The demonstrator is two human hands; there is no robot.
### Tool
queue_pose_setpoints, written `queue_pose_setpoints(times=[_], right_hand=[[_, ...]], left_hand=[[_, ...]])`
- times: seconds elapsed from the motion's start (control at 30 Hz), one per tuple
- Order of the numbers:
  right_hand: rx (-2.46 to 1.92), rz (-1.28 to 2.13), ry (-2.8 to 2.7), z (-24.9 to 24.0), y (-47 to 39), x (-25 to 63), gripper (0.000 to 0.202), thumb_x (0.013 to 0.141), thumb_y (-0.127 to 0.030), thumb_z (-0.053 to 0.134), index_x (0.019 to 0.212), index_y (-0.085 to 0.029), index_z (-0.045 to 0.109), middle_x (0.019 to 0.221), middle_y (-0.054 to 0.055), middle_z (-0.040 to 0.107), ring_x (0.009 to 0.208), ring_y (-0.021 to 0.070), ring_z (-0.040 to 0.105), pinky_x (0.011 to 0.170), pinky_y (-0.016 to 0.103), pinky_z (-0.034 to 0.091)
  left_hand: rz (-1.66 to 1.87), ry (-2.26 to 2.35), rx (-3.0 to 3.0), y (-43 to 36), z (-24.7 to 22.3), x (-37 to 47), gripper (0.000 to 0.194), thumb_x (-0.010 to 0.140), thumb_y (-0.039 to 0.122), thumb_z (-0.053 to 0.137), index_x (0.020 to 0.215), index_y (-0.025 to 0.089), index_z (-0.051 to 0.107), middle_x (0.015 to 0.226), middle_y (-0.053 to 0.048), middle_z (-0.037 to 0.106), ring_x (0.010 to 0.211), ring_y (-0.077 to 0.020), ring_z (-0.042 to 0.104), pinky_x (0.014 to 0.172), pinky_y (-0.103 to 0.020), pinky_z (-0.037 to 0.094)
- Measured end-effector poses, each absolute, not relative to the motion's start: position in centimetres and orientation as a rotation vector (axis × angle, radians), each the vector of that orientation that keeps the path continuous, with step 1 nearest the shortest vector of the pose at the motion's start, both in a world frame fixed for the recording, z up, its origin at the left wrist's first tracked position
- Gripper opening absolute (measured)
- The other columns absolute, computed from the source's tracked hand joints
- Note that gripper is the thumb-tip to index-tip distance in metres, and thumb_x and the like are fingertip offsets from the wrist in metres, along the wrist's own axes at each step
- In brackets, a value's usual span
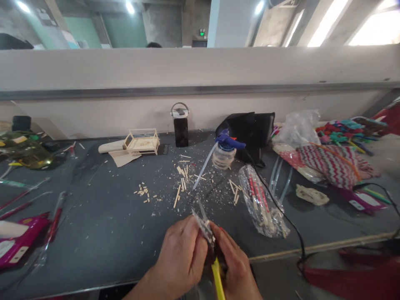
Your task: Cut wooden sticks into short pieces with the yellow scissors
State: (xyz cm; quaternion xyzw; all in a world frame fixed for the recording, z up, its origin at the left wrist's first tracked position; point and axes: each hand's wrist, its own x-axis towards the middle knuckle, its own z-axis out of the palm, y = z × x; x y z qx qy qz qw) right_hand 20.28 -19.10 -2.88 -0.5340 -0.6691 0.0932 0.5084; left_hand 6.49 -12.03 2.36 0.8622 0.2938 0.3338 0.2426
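Observation:
My right hand point(235, 260) is closed around scissors with a yellow handle point(218, 278), near the table's front edge. Their metal blades point(203, 225) point away from me and stand apart. A small pale bit, perhaps a wooden stick end, shows by the blades. My left hand point(181, 252) is closed right beside the blades, its fingertips pinched together; whatever lies in them is hidden. Beyond my hands lie cut wooden sticks point(177, 196), with a group of short wooden pieces point(143, 190) to the left and pale crumbs scattered about.
A small wooden frame model point(142, 143) stands at the back left, near a lantern-like device with a phone point(181, 132). A blue glue gun point(229, 141) rests on a clear jar point(223, 159). Right of it lie a plastic bag of sticks point(264, 204), a black cable point(286, 218) and striped fabric point(331, 164).

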Motion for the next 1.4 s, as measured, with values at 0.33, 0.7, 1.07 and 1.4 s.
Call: queue_pose_setpoints(times=[0.33, 0.7, 1.07, 1.4], right_hand=[[-1.382, 0.326, -1.533, -3.9, -19.2, 21.4, 0.045, 0.091, -0.012, 0.05, 0.135, -0.024, 0.05, 0.123, 0.007, 0.068, 0.11, 0.0207, 0.066, 0.092, 0.029, 0.055], [-1.592, 0.227, -1.675, -2.7, -18.8, 21.6, 0.051, 0.085, -0.012, 0.049, 0.135, -0.021, 0.051, 0.103, 0.01, 0.069, 0.081, 0.0212, 0.071, 0.075, 0.033, 0.06], [-1.651, 0.093, -1.78, -1.3, -18.4, 21.0, 0.066, 0.072, 0.001, 0.041, 0.134, -0.017, 0.053, 0.085, 0.009, 0.067, 0.068, 0.0218, 0.067, 0.058, 0.033, 0.058], [-1.655, 0.06, -1.801, -1.3, -18.3, 21.1, 0.068, 0.07, -0.001, 0.043, 0.135, -0.018, 0.052, 0.085, 0.009, 0.066, 0.069, 0.0226, 0.066, 0.058, 0.034, 0.057]], left_hand=[[0.866, 0.819, 1.804, -12.0, 4.8, 6.4, 0.027, 0.1, 0.028, 0.035, 0.083, 0.02, 0.054, 0.068, 0.003, 0.049, 0.062, -0.0108, 0.046, 0.058, -0.023, 0.036], [0.96, 0.915, 1.202, -11.0, 3.3, 6.2, 0.028, 0.091, 0.04, 0.055, 0.081, 0.015, 0.064, 0.06, 0.003, 0.047, 0.054, -0.0085, 0.037, 0.049, -0.02, 0.029], [0.959, 0.987, 1.448, -11.2, 3.2, 5.8, 0.029, 0.091, 0.038, 0.054, 0.073, 0.017, 0.061, 0.063, 0.003, 0.053, 0.054, -0.0093, 0.042, 0.05, -0.019, 0.035], [0.926, 0.974, 1.563, -11.3, 2.1, 5.2, 0.034, 0.095, 0.041, 0.047, 0.072, 0.018, 0.056, 0.065, 0.001, 0.054, 0.06, -0.0117, 0.047, 0.056, -0.022, 0.038]])
